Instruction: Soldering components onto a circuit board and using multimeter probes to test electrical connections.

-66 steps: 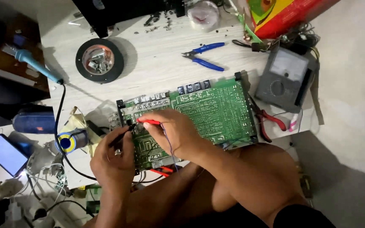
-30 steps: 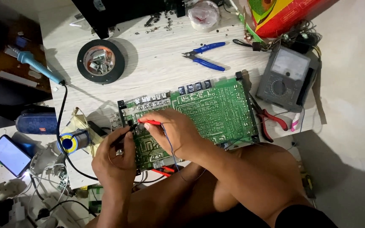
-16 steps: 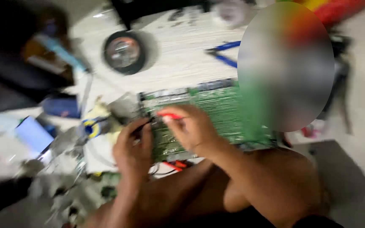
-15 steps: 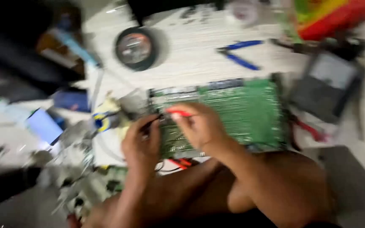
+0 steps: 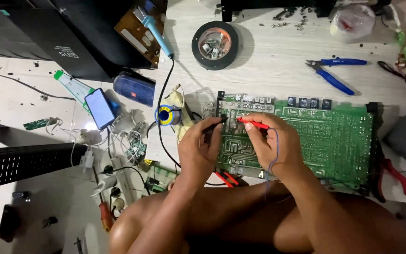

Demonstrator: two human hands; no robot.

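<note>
Seen from above, looking down over bare knees onto a cluttered floor and pale worktop (image 5: 278,61).

Far left: black perforated panel (image 5: 24,162), then a smartphone (image 5: 100,108) with lit screen lying beside a dark blue cylindrical speaker (image 5: 135,88). Tangle of white cables and small parts just below these.

Further right: light blue soldering iron (image 5: 152,29) resting across a brown board, its black cord running down past a spool of solder (image 5: 167,115). Roll of black tape (image 5: 214,38) above, with small parts inside its hole.

Centre: left hand (image 5: 200,148) closed around a black test probe (image 5: 214,124), tip pressed onto the left end of a large green circuit board (image 5: 325,136). Right hand (image 5: 271,143) just beside it, pinching a red test probe (image 5: 253,124) against the same area, a thin blue wire trailing down over the wrist. Board lying flat on the worktop, directly in front of the knees, both hands resting on it.

Right: blue-handled cutters (image 5: 337,70) above the board, well apart from it. Red-handled pliers (image 5: 398,176) at the board's right edge, partly hidden.
</note>
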